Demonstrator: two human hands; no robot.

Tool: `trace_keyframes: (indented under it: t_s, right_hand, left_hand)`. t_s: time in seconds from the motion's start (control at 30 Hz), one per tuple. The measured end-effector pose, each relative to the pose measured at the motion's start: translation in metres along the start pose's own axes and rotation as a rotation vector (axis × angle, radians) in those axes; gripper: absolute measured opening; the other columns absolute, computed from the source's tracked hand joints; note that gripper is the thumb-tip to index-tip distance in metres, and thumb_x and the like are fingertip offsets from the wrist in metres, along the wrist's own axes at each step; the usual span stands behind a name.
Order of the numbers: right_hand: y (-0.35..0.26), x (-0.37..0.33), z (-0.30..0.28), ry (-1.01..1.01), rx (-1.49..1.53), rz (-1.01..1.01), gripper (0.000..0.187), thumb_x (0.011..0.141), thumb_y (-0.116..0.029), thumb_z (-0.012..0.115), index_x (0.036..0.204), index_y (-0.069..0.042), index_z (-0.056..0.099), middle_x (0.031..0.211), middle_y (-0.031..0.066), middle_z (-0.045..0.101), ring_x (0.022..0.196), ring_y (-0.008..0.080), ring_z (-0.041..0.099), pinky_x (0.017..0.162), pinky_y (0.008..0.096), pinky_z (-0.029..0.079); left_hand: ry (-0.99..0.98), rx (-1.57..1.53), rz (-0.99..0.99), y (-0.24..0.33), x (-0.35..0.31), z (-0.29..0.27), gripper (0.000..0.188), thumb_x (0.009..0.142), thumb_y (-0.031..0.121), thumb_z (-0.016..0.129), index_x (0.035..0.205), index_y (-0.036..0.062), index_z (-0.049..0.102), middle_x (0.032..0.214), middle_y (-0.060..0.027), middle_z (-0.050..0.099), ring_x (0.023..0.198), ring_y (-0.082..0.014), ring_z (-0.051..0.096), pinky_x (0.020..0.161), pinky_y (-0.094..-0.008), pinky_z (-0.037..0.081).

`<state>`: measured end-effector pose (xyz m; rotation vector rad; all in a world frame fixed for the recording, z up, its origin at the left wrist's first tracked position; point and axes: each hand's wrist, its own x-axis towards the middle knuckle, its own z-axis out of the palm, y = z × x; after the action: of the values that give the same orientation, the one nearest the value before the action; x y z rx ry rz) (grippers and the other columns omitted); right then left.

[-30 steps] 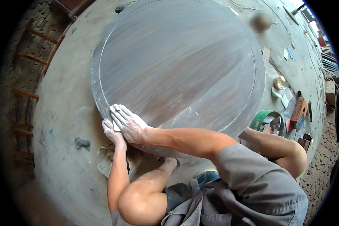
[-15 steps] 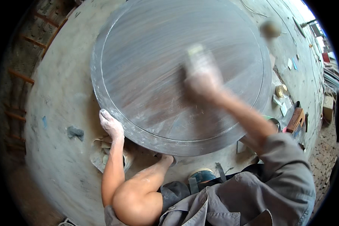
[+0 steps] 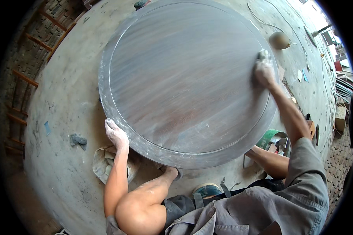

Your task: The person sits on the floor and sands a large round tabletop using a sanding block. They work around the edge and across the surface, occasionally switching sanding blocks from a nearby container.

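A large round tabletop point(image 3: 176, 90), dark grey-brown with a groove running near its rim, lies before me, streaked with pale dust. My left hand point(image 3: 117, 135), whitened with dust, holds its near left edge. On the right part of the surface, close to the groove, my right hand point(image 3: 266, 74) presses a small sanding block point(image 3: 263, 55). The fingers wrap round that block and hide most of it, and the hand is slightly blurred.
A green bucket point(image 3: 272, 139) with scraps stands right of the tabletop, near my leg. An open bag point(image 3: 100, 164) sits by my left forearm, with a grey rag point(image 3: 78, 141) on the floor beyond. A round brown object point(image 3: 279, 40) and cords lie at far right.
My right hand has swept with the block from the middle of the tabletop to its right side. The left hand keeps its place at the edge. The view has shifted slightly.
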<state>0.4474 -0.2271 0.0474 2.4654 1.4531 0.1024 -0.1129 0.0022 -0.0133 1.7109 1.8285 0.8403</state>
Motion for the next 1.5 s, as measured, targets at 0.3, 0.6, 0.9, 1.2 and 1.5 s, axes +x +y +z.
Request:
trace_keyframes:
  t_s: [0.3,0.6,0.9,1.2,1.5]
  right_hand:
    - [-0.373,-0.103,-0.088,0.185,0.542,-0.817,0.057,0.097,-0.025,0.042,0.146,0.005,0.044,0.162,0.0214,0.029,0.152,0.0327,0.024,0.127,0.0465,0.012]
    - [-0.003,-0.039,0.013,0.086,0.044,0.086,0.054,0.095,-0.017,0.044,0.142,0.011,0.046,0.161,0.0272,0.027,0.15,0.0436,0.022,0.124,0.05,0.018]
    - [-0.357,-0.129,-0.086,0.045,0.671,-0.77,0.063,0.092,-0.021,0.049,0.148,0.007,0.039,0.159,0.0234,0.034,0.149,0.0337,0.03,0.126,0.0443,0.016]
    - [-0.113,-0.107,-0.027,-0.038,-0.176,-0.09,0.066,0.091,-0.025,0.056,0.144,0.012,0.043,0.155,0.0313,0.035,0.148,0.0413,0.03,0.122,0.0523,0.022]
    - [-0.282,-0.168,-0.079,0.111,0.789,-0.612,0.06,0.09,-0.025,0.057,0.144,-0.001,0.047,0.156,0.0187,0.04,0.147,0.0307,0.035,0.125,0.0453,0.021]
  left_hand:
    - [-0.011,0.008,0.087,-0.004,0.01,0.017,0.057,0.109,0.036,0.037,0.131,-0.0131,0.054,0.128,-0.0343,0.059,0.119,-0.0457,0.057,0.102,-0.0466,0.044]
    - [0.033,0.01,0.052,-0.002,0.002,0.009,0.057,0.109,0.036,0.037,0.131,-0.0139,0.053,0.13,-0.0346,0.058,0.122,-0.0456,0.056,0.105,-0.0465,0.043]
    - [0.0,0.04,0.11,-0.016,0.016,0.012,0.054,0.109,0.034,0.037,0.127,-0.0133,0.056,0.126,-0.0341,0.06,0.118,-0.0455,0.057,0.102,-0.0465,0.044]
    - [0.028,0.044,0.078,-0.007,0.01,-0.001,0.055,0.109,0.034,0.035,0.13,-0.0123,0.055,0.128,-0.0333,0.059,0.119,-0.0452,0.057,0.103,-0.047,0.044]
    - [-0.001,0.043,0.123,-0.02,0.018,0.007,0.054,0.109,0.032,0.034,0.129,-0.0134,0.054,0.128,-0.0338,0.059,0.119,-0.0456,0.057,0.102,-0.0465,0.044]
